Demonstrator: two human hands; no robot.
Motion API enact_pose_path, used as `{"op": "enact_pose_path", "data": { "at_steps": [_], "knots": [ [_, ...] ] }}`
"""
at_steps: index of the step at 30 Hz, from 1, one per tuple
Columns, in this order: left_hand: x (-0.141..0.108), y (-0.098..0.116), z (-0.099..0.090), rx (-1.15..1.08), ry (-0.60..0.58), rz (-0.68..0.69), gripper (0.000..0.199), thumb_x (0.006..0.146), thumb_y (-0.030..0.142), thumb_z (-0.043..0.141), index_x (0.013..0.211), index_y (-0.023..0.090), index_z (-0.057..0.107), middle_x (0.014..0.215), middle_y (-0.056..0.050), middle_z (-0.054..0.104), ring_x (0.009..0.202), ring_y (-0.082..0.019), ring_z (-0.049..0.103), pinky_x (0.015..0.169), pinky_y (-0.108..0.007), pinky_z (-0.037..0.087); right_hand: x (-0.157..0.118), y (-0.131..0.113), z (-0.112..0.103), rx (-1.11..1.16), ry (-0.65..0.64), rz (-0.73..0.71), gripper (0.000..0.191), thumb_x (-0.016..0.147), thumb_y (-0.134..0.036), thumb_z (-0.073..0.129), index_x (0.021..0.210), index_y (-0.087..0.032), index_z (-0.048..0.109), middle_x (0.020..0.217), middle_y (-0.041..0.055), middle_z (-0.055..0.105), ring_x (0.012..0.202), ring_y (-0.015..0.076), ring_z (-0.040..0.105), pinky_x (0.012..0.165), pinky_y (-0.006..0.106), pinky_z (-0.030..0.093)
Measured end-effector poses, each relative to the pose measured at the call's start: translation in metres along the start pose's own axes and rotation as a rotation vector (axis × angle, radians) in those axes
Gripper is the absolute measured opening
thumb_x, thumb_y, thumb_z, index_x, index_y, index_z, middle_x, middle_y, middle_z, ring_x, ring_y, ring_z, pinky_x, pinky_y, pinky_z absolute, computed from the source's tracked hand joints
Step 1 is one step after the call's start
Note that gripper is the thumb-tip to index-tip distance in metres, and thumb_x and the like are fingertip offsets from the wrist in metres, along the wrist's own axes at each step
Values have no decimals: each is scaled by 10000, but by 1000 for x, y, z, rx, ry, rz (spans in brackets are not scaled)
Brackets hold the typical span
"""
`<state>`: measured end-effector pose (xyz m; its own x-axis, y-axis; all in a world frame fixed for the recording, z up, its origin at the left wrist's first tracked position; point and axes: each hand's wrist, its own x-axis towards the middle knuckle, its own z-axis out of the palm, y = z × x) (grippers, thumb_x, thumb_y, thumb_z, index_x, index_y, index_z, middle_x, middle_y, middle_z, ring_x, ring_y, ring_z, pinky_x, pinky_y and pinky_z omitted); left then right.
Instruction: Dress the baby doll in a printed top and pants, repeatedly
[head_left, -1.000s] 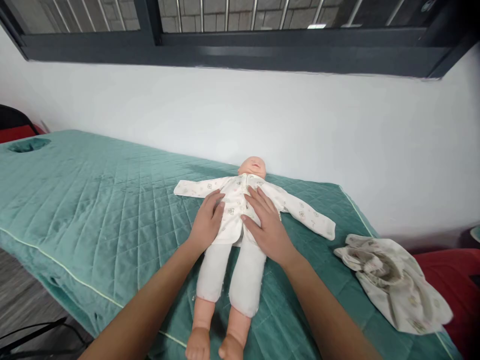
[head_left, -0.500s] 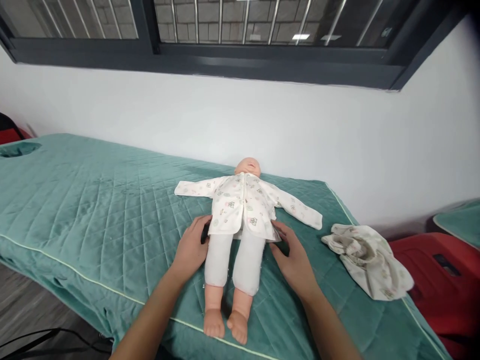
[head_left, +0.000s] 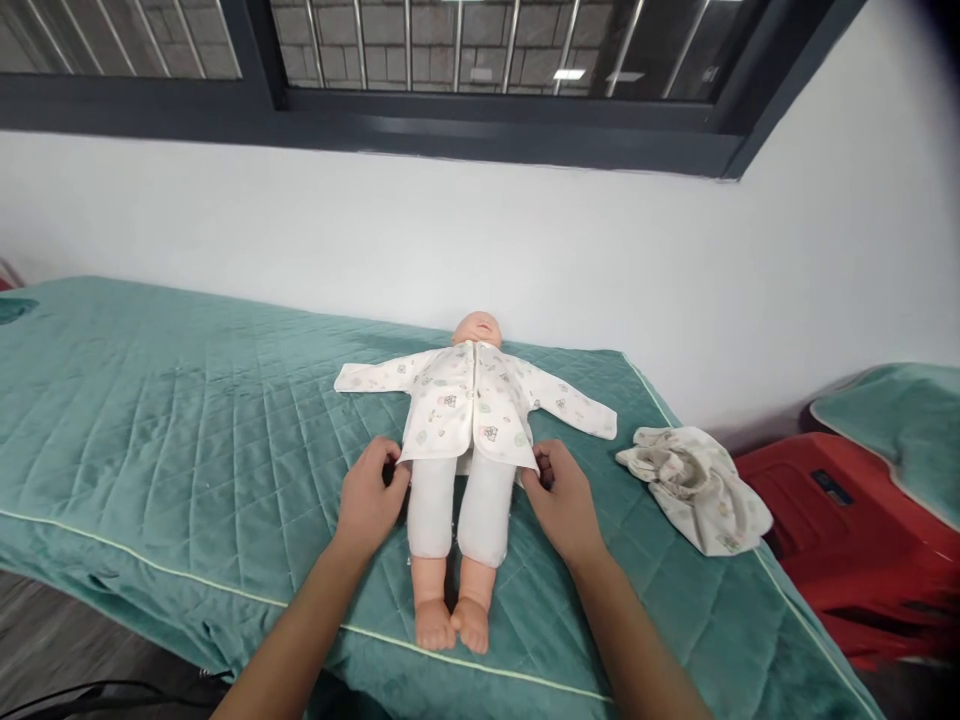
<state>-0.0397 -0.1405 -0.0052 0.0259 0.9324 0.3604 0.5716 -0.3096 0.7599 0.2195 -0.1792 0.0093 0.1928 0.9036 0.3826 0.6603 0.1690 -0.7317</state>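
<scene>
A baby doll [head_left: 430, 590] lies on its back on the green quilted bed cover [head_left: 247, 430], its feet toward me. It wears a white printed baby jacket [head_left: 442, 405] with both sleeves spread out and the front edges meeting down the middle. White padding covers its upper legs. My left hand [head_left: 371, 495] pinches the jacket's lower corner on the left side. On the right, my right hand [head_left: 562, 500] has its fingers curled and closed on the other lower corner of the hem.
A crumpled white printed cloth garment [head_left: 705, 490] lies near the bed's right edge. Beyond that edge stands a red plastic stool [head_left: 840, 550], with a green cover [head_left: 892, 420] behind it. A white wall [head_left: 300, 230] and a barred window run along the back.
Both hands have closed from a looser curl onto the jacket's lower corners. The hem lies flatter across the legs. The whole view has shifted slightly.
</scene>
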Motion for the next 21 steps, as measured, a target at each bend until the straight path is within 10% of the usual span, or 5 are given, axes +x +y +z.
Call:
{"op": "enact_pose_path", "data": {
  "at_steps": [10,21],
  "knots": [
    [-4,2,-5,-59,149,-118,63,844,284,496,837,227,520,768,18,592,714,-171,546,688,-283,425,-3,5,-7,161,186,-100,77,853,-175,534,898,-235,552,885,7,534,795,171,526,688,305,441],
    [4,0,2,356,-89,-52,304,852,275,593,1146,198,600,1045,-82,685,1049,-284,579,915,-398,395,-6,1,-2,-309,5,211,493,847,-439,589,1264,-184,521,1011,62,634,849,232,610,690,326,424]
  ]
}}
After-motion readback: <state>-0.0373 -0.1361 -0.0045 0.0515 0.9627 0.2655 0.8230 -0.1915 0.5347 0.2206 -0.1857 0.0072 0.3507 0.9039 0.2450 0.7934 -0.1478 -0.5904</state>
